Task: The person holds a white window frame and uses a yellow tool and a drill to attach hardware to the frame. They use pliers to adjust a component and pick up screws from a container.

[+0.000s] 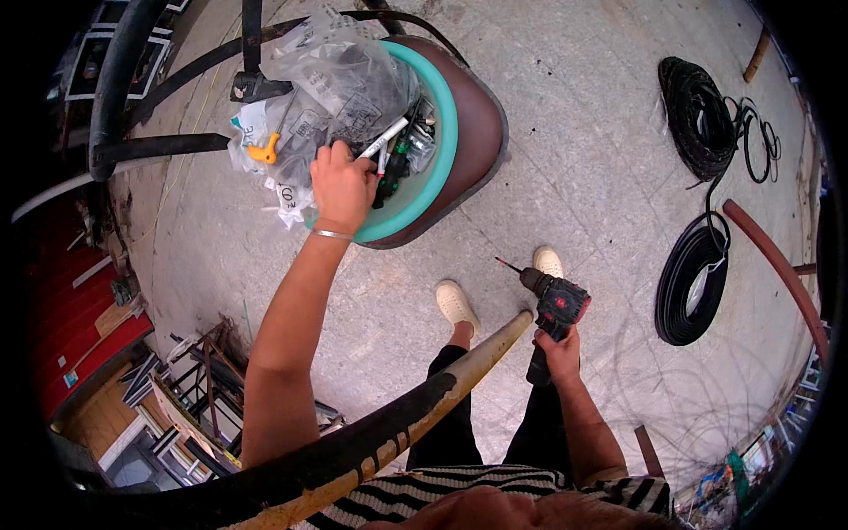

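My left hand (pixel 343 187) reaches into a teal-rimmed basin (pixel 449 146), its fingers curled against clear plastic bags (pixel 349 84); whatever they grip is hidden. Beside its fingertips lie a white marker pen (pixel 383 139) and a green-and-black screwdriver handle (pixel 395 172), among small metal parts. A yellow-orange handle (pixel 264 149) rests on the bags to the left. My right hand (pixel 560 354) is wrapped round the grip of a black-and-red cordless drill (pixel 560 303), held near my body. A thin bit (pixel 508 264) sticks out of its chuck, pointing up and left.
The basin sits on a brown stool seat (pixel 481 132). A peeling black-and-yellowish pole (pixel 424 402) crosses in front of me, ending near the drill. Dark metal tubes (pixel 115 88) stand at upper left. Coiled black hoses (pixel 693 283) and a reddish-brown pipe (pixel 777 274) lie on the right.
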Action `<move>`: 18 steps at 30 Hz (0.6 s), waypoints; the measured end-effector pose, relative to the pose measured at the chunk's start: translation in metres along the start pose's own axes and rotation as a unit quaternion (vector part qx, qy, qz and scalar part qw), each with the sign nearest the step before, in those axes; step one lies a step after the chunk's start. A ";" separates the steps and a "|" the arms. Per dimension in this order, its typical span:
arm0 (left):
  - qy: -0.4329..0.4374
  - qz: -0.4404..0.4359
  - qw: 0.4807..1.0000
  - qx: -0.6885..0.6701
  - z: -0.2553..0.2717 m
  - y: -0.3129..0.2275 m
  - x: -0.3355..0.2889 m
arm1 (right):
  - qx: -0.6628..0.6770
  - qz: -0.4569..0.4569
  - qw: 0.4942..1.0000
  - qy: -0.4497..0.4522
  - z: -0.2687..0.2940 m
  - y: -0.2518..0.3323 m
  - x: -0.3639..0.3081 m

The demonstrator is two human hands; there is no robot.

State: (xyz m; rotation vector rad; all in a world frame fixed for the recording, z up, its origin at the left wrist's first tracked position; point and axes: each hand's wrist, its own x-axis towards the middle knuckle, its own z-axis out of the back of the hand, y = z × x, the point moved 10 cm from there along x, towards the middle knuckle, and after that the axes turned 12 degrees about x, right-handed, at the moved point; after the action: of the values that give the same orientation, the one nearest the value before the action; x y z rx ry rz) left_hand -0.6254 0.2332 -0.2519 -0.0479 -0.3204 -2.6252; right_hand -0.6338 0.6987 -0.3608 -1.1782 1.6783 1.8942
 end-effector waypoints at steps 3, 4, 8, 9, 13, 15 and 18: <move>0.023 -0.015 0.999 0.045 -0.015 -0.012 -0.004 | 0.013 -0.007 1.000 0.004 -0.002 -0.001 0.002; 0.032 -0.025 0.997 0.070 -0.022 -0.015 -0.007 | 0.010 -0.007 1.000 0.004 -0.003 0.000 0.002; 0.068 -0.037 0.997 -0.017 -0.026 -0.013 -0.006 | 0.005 -0.009 1.000 0.002 -0.006 0.003 0.004; 0.057 -0.034 0.998 -0.003 -0.024 -0.012 -0.006 | 0.003 -0.009 1.000 0.002 -0.006 0.004 0.005; 0.018 -0.055 0.997 0.057 -0.023 -0.015 0.000 | 0.005 -0.015 1.000 0.005 -0.006 0.002 0.006; 0.000 -0.082 0.992 0.092 -0.024 -0.021 0.005 | 0.009 -0.012 1.000 0.007 -0.007 0.002 0.006; 0.009 -0.111 0.989 0.094 -0.030 -0.024 0.008 | -0.010 0.003 1.000 0.020 -0.008 0.005 0.008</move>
State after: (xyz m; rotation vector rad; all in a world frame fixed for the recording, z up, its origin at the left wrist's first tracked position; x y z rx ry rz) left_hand -0.6431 0.2434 -0.2854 0.0798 -0.5971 -2.7983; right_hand -0.6392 0.6877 -0.3638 -1.2290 1.6880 1.9071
